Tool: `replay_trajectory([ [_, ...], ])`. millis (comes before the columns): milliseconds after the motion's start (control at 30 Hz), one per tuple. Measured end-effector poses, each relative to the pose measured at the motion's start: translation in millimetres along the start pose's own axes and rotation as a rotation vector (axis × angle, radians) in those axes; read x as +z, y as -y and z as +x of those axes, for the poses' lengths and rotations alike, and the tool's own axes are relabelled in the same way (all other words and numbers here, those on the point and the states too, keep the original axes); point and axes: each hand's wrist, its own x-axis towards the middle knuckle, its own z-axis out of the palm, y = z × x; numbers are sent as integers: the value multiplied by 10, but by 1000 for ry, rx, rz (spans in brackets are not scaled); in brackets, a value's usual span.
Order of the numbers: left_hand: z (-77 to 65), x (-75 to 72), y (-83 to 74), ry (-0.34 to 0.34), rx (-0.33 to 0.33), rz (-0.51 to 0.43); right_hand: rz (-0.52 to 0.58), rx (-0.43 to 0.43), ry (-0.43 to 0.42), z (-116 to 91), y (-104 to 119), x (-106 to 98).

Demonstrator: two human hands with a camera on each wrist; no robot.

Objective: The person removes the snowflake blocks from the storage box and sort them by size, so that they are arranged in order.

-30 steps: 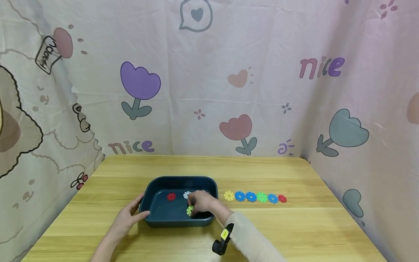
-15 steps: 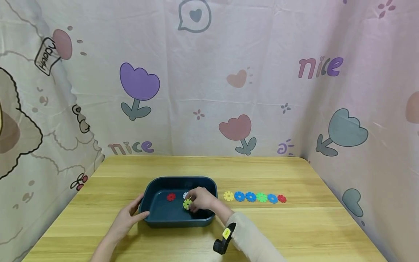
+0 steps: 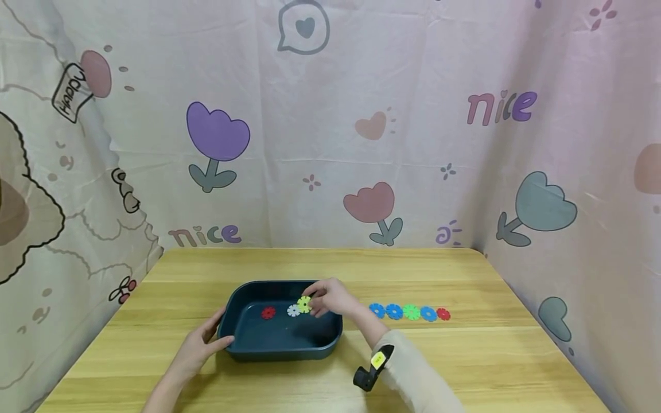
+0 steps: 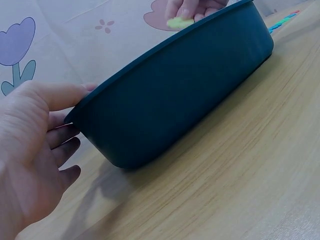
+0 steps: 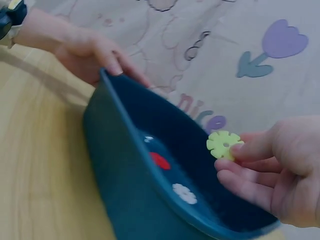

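Note:
A dark blue rectangular basin [image 3: 279, 354] stands on the table. My left hand [image 3: 192, 349] grips its left end, the thumb over the rim and the fingers outside. My right hand [image 3: 334, 298] pinches a yellow-green snowflake building disc [image 3: 304, 304] between thumb and fingers, above the basin's far right part; the notched edge of the disc [image 5: 223, 145] shows plainly in the right wrist view. Inside the basin lie a red snowflake disc [image 3: 268, 312] and a white snowflake disc [image 3: 293, 310], apart from each other.
Right of the basin, a row of snowflake discs lies flat on the wooden table [image 3: 465, 355]: a blue one [image 3: 394, 311], a green one [image 3: 411, 312], a red one [image 3: 443, 314] at the right end, and others. A printed curtain [image 3: 289, 201] hangs behind the table.
My right hand has lifted the yellow-green disc from the basin floor, up and away from me. Its wrist now hides the yellow disc of the row. My left hand keeps its hold.

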Motion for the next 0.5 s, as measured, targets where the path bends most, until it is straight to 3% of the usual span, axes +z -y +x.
replay_trajectory([
  [133,-3,3,4,3,1,-15,-5,1,-50,-85,-6,-181],
  [500,-9,6,-9,-3,-9,-11,78,41,-234,-412,-289,-779],
])
